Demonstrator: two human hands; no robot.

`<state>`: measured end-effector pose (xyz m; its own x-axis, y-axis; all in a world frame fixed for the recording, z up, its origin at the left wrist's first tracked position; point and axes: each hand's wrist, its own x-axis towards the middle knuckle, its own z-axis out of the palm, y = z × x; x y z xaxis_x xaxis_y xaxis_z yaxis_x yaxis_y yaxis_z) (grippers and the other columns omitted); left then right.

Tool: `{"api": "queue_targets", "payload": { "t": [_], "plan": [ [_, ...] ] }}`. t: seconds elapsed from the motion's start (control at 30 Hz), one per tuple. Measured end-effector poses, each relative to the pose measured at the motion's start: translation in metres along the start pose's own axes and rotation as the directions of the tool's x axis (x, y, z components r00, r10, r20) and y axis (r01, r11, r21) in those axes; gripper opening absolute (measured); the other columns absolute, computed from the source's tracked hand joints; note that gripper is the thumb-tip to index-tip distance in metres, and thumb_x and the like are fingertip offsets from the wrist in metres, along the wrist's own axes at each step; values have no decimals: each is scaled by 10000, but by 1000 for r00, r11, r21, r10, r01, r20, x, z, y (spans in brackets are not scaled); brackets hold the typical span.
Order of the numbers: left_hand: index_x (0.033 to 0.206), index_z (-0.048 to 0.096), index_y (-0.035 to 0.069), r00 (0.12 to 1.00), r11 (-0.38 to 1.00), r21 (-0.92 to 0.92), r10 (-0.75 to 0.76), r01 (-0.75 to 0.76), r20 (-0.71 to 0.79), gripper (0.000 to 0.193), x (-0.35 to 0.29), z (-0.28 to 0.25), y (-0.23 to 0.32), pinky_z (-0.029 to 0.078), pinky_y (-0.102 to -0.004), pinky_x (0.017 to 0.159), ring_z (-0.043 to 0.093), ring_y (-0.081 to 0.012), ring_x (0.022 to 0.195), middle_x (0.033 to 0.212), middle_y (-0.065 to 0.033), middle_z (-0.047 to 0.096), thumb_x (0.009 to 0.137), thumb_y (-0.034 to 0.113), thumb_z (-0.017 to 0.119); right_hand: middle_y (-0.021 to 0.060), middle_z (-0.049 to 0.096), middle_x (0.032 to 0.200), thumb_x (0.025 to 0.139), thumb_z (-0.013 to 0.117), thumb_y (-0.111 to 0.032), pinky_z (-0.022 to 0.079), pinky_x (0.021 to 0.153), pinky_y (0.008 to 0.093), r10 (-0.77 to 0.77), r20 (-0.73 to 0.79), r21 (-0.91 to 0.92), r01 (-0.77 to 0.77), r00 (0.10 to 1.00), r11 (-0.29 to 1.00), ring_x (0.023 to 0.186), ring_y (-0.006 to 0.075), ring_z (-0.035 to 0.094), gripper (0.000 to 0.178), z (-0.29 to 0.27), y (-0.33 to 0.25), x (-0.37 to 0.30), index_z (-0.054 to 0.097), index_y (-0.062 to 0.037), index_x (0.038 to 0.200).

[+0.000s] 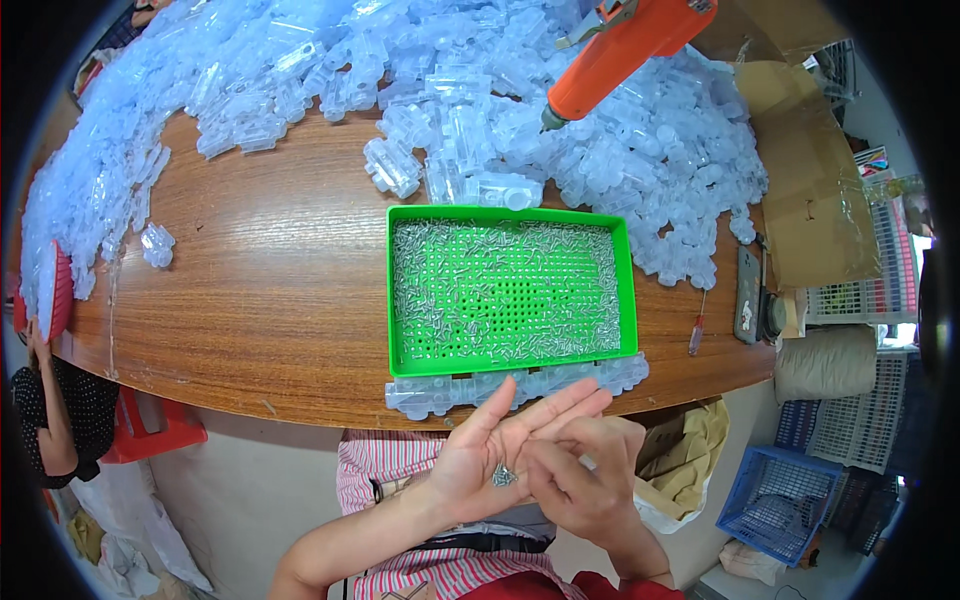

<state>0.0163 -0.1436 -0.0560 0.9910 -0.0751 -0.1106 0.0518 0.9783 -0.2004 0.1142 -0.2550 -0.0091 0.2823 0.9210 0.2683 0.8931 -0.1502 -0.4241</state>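
Note:
My left hand (490, 450) lies palm up below the table edge, with a few small metal screws (503, 476) resting in the palm. My right hand (585, 470) is beside it, its fingertips pinching at those screws. Just above both hands a green perforated tray (400, 300) full of small silver screws sits on the wooden table (270, 290). A row of clear plastic parts (440, 392) lines the table's front edge under the tray.
A big heap of clear plastic housings (450, 90) covers the far side of the table. An orange electric screwdriver (615, 50) hangs above it. A phone (748, 295) and a small red screwdriver (696, 333) lie right of the tray. Another person (50, 410) is at left; blue crates (775, 505) stand lower right.

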Motion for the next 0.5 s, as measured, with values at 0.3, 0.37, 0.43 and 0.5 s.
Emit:
{"api": "queue_targets", "payload": {
  "t": [0.3,0.37,0.43,0.5],
  "plan": [
    [1500,185,49,989,998,68,6,4,-146,713,1,-9,-16,201,-351,1152,274,-203,1405,1541,-78,264,993,551,211,-15,524,1028,686,702,-152,342,780,365,-146,337,-254,239,930,937,955,188,476,250,-15,-1,-4,674,-148,934],
    [1462,281,19,980,997,-43,-64,57,-189,680,-2,-11,-18,277,-357,1124,388,-207,1342,1470,-107,389,1002,520,253,-10,529,1031,685,706,-121,346,784,367,-122,356,-200,204,926,958,954,192,477,219,-13,4,-4,667,-142,900],
    [1427,335,6,999,978,-203,-43,48,30,655,-8,-45,-25,321,-356,1096,442,-206,1296,1414,-114,450,1003,503,280,-7,536,1036,677,708,-79,351,800,369,-15,194,176,-20,981,984,940,207,479,177,-5,8,1,652,-130,837],
    [1316,463,-23,989,968,-247,-10,47,148,581,-10,-37,-24,394,-358,1053,539,-212,1200,1282,-130,566,1006,455,346,71,523,1038,670,715,-92,354,788,359,106,102,245,-128,989,961,945,224,484,205,3,15,-6,677,-147,864]
  ]
}}
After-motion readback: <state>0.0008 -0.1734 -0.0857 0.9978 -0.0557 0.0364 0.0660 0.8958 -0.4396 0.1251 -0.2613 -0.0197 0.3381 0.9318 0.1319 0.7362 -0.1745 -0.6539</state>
